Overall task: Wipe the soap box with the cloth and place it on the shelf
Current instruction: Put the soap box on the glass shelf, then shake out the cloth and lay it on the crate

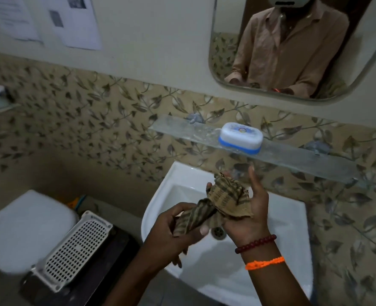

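A white soap box (240, 138) with a blue band around its base stands shut on the glass shelf (304, 159) under the mirror. Below it, over the basin, both my hands hold a brown striped cloth (223, 199). My left hand (178, 226) pinches the cloth's lower end. My right hand (252, 210) lies palm up with the bunched cloth resting in it, thumb raised. Neither hand touches the soap box.
A white wash basin (277, 219) with its drain (218, 232) sits beneath my hands. A white toilet cistern (25, 226) and a perforated white box (76, 248) stand to the left. A mirror (293, 47) hangs on the leaf-patterned wall. Papers (76, 21) hang at top left.
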